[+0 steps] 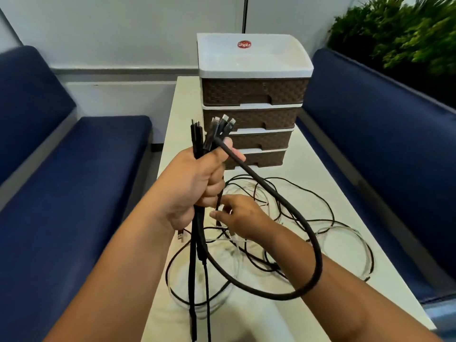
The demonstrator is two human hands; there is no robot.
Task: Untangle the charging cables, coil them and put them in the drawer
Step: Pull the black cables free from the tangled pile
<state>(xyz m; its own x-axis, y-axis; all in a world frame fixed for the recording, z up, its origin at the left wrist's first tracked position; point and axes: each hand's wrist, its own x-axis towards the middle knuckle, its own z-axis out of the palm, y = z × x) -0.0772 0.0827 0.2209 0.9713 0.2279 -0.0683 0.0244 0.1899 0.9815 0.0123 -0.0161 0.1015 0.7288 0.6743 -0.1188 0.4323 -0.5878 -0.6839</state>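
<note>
My left hand (pixel 197 181) is raised above the table and grips a bunch of cable ends (pixel 212 134) in a fist, the plugs sticking up. A thick black braided cable (pixel 318 248) leaves that fist and loops down over my right forearm. Below the fist, my right hand (pixel 243 217) pinches a thin cable at the bunch's lower part. The remaining black and clear cables (pixel 296 233) lie tangled on the white table (pixel 320 174). A drawer unit (pixel 251 95) with several brown drawers, all closed, stands at the table's far end.
Blue benches flank the table, one on the left (pixel 61 193) and one on the right (pixel 382 144). Green plants (pixel 399 33) stand behind the right bench. A cable plug (pixel 180 235) hangs over the table's left edge.
</note>
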